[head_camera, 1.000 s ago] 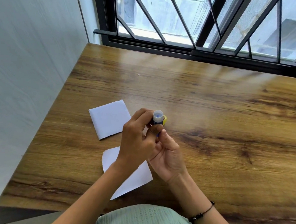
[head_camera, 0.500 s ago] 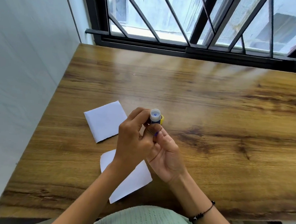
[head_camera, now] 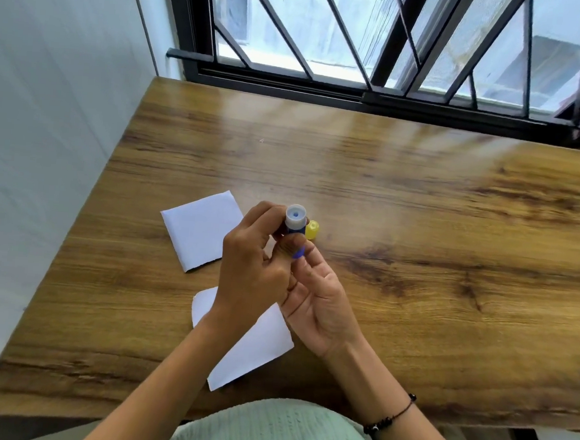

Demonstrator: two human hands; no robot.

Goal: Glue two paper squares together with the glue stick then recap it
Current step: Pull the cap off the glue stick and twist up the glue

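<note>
Head view, looking down: a brown wood-grain table (head_camera: 420, 201) runs from a pale wall at its left edge to a black-barred window (head_camera: 379, 54) along its far edge; its right half and far side are bare, giving wide room to move. Two white paper squares lie left of centre, apart: the far white paper square (head_camera: 198, 229) rests flat, the near white paper square (head_camera: 255, 348) reaches toward the near edge, partly under the forearms. Above them, the left hand (head_camera: 250, 272) closes its fingers around the uncapped blue glue stick (head_camera: 295, 222), long axis roughly upright, pale open tip facing up toward the camera. The right hand (head_camera: 320, 301), palm up, pinches the stick's lower end. A small yellow cap (head_camera: 312, 230) shows just right of the stick; whether it is held or resting on the table cannot be told.
</note>
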